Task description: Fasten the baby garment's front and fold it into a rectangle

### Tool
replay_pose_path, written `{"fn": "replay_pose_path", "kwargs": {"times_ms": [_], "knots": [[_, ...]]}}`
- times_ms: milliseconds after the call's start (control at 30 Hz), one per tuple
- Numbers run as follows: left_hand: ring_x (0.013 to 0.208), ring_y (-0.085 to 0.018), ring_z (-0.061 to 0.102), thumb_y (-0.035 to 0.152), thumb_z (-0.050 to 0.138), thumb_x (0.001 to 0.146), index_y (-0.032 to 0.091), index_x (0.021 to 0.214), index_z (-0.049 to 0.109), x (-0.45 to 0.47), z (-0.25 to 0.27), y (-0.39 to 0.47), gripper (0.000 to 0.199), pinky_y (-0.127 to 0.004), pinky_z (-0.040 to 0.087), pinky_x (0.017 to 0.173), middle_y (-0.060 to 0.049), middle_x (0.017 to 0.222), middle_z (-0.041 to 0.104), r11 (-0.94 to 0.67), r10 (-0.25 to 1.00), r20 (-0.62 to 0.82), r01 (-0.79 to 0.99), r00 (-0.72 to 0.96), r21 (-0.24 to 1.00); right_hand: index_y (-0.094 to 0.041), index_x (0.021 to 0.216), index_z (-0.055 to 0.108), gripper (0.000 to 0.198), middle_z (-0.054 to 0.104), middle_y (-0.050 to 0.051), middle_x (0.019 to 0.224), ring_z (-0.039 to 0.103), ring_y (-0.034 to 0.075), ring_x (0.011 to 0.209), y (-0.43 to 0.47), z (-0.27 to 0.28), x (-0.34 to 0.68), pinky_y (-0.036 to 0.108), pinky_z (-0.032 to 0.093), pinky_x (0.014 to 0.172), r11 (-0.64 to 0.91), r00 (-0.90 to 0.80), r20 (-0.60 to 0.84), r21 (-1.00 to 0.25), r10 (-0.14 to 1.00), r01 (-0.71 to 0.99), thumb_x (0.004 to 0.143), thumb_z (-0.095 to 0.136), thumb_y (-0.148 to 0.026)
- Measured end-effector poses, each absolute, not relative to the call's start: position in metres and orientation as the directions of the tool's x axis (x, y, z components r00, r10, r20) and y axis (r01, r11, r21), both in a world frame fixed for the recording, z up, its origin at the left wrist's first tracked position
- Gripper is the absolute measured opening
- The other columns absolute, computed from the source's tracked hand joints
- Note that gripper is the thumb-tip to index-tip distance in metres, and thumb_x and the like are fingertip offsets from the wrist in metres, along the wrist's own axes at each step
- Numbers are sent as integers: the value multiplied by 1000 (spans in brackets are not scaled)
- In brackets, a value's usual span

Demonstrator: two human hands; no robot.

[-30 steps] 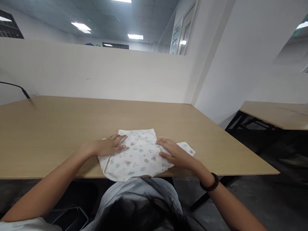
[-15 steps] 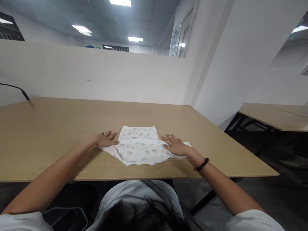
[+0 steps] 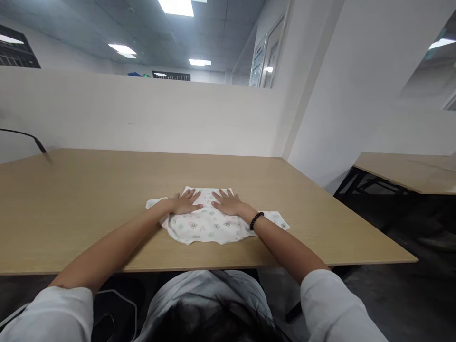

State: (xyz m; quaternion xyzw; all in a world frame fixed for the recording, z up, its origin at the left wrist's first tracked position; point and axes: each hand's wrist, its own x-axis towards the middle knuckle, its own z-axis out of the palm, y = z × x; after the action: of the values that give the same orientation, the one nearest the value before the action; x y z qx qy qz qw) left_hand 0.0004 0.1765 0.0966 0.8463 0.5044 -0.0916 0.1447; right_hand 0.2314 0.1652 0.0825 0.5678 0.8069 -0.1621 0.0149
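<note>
A small white baby garment with a pastel print, like a baby shirt, lies spread on the table with its sleeves out to both sides. My left hand rests flat on its upper left part, fingers spread. On the upper right part lies my right hand, also flat with fingers apart. Both palms press on the cloth and cover some of it. The left forearm hides part of the left sleeve; the right sleeve tip shows beyond my right wrist, which wears a dark beaded bracelet.
The wooden table ends at a low white partition. A thin black stalk juts in at the left. Another table stands to the right, past the white wall.
Both hands have moved inward from the two sleeves onto the upper body of the shirt. The sleeve ends are now uncovered. The view has shifted slightly.
</note>
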Motion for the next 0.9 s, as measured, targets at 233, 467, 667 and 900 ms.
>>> {"fn": "replay_pose_path", "kwargs": {"times_ms": [233,467,667,900], "knots": [[147,-36,-2,78,34,82,20,157,10,-12,106,167,98,-63,6,112,-14,160,2,-406,879,-222,907,422,116,-27,157,2,96,-5,4,162,-13,36,146,161,84,228,64,-12,110,261,-287,-153,-169,945,950,82,17,-85],[136,-44,35,62,69,65,36,133,58,-61,147,119,73,-72,-9,104,-10,140,55,-375,878,-308,926,367,33,-32,156,5,86,-6,1,162,-9,32,148,146,79,207,61,-7,113,430,-473,-153,-244,868,869,86,13,-81],[132,-46,33,61,63,69,33,87,75,-98,132,68,35,-78,0,100,-13,124,60,-92,990,-106,996,90,-9,-32,157,5,86,-4,3,162,-10,32,147,144,79,213,61,-8,112,413,-454,-129,-254,882,875,87,16,-80],[139,-41,29,69,46,83,23,131,60,-53,114,41,68,-65,12,110,-18,148,41,-171,972,179,979,150,110,-31,157,4,76,-6,3,162,-13,29,147,130,87,208,59,-6,114,447,-479,-28,-312,878,838,93,10,-72]]}}
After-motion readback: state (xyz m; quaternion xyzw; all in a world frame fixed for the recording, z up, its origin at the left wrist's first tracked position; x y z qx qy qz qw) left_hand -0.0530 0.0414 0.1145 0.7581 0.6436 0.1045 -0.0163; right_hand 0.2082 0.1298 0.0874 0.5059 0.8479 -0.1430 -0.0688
